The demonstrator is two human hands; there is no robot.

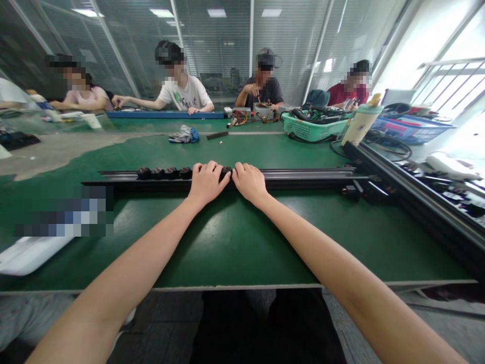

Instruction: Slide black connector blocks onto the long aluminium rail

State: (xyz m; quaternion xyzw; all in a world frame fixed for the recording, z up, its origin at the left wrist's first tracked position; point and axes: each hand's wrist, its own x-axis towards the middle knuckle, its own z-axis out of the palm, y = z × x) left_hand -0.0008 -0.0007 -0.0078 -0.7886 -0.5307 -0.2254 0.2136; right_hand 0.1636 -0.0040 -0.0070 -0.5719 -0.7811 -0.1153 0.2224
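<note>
A long black metal rail (288, 178) runs across the green workbench (227, 242) in front of me. Several dark round parts (163, 173) sit in a row along it. My left hand (207, 183) curls over the rail, its fingertips just left of another dark round part (226, 173). That part lies between my two hands, partly hidden by them. My right hand (248, 183) curls over the rail right beside it, its fingers bent down on the top.
Several people work across the bench, one with a cable bundle. A green basket of cables (310, 127), a cream bottle (359, 125) and a blue crate (413, 130) stand far right. Crumpled gloves (185, 134) lie beyond the rail. Another black rail (413, 197) runs along the right.
</note>
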